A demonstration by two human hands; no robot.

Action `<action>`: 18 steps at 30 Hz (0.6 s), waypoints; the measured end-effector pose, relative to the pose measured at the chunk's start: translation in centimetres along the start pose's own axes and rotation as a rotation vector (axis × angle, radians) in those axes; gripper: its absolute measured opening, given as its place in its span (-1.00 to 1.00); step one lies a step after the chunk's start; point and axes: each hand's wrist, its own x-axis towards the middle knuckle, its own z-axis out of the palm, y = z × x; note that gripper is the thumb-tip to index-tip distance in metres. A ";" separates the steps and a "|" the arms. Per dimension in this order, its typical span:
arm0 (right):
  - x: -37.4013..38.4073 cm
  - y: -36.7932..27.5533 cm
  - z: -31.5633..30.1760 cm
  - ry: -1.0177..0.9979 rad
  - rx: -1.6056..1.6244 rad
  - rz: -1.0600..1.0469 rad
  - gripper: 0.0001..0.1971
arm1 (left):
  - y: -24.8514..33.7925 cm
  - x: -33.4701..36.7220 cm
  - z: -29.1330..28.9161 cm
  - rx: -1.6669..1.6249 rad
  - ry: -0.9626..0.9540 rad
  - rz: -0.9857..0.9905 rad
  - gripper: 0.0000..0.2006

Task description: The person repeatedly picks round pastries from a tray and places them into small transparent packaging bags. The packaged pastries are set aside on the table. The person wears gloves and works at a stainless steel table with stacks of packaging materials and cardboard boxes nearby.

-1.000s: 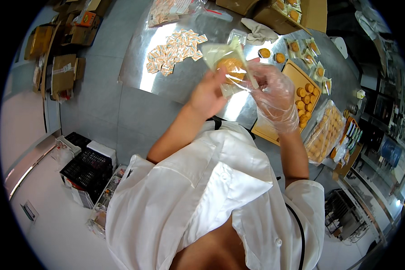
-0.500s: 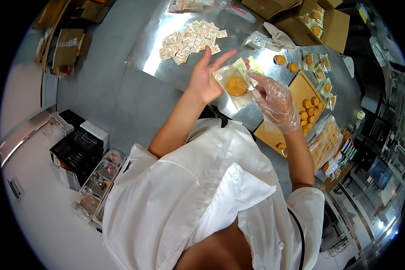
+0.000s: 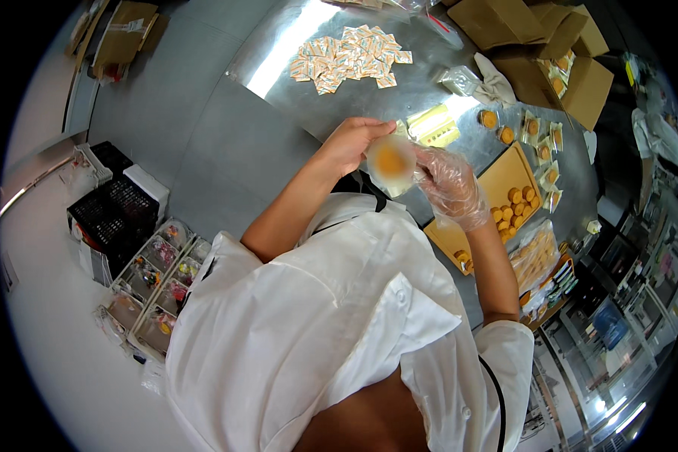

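A small transparent pouch with a round golden pastry [image 3: 391, 160] in it is between my hands; it looks blurred here. My bare left hand [image 3: 356, 145] has its fingers pinched on the pouch's top edge. On the pouch's right side, my right hand [image 3: 453, 187] grips it through a thin transparent glove. Just beyond the fingers lie pale yellow wrappers [image 3: 434, 126] on the steel table [image 3: 279, 98]. Right of my gloved hand is a tan tray [image 3: 497, 181] with several round pastries [image 3: 516, 207].
A heap of small printed sachets [image 3: 346, 59] covers part of the far table. Bagged pastries [image 3: 544, 151] stand beyond the tray, near an open cardboard box [image 3: 535, 83] and a white cloth [image 3: 493, 81]. Black crates [image 3: 120, 215] and a divided bin [image 3: 154, 286] are at my left.
My left hand has gone from open, fingers spread behind the pouch, to pinching its top edge. My right hand keeps its grip. The whole view has shifted slightly.
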 end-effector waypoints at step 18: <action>6.0 2.2 6.7 0.038 0.171 0.418 -0.23 | -1.9 0.9 -0.7 -0.943 -0.064 0.393 -0.61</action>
